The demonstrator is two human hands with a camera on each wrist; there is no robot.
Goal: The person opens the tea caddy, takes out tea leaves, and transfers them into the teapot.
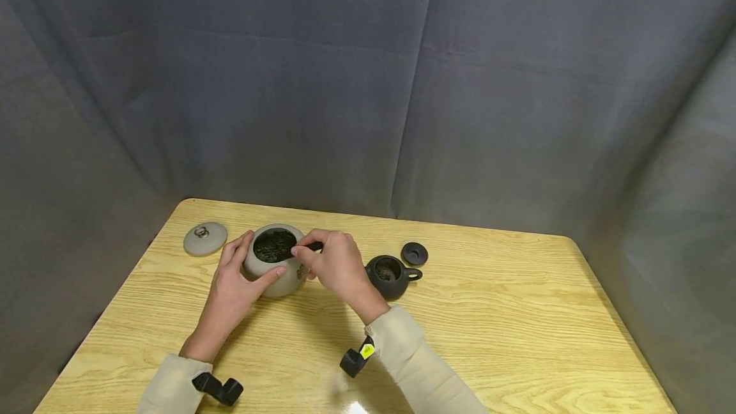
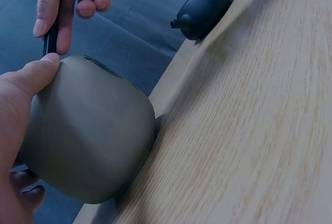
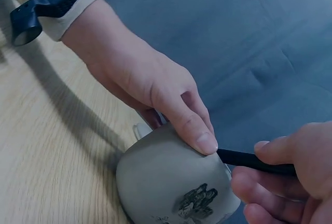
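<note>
A round grey tea jar [image 1: 270, 283] stands near the back left of the table, its mouth uncovered and dark loose tea leaves [image 1: 275, 245] inside. My left hand [image 1: 232, 289] grips it, fingers round the far side and thumb at the rim. Between thumb and fingers my right hand [image 1: 340, 264] pinches a slim black handle [image 3: 244, 159]. Its other end dips over the rim into the jar, so the tip is hidden. Printed on the jar's side is a dark motif [image 3: 197, 200]. Right of that hand sits a small black teapot [image 1: 397, 289] without its lid, some leaves visible within.
The jar's grey lid [image 1: 205, 241] with a ring knob lies left of the jar. Behind the teapot lies its small black lid [image 1: 414, 253]. The wooden table [image 1: 517, 318] ends at a grey curtain [image 1: 299, 114] along the back.
</note>
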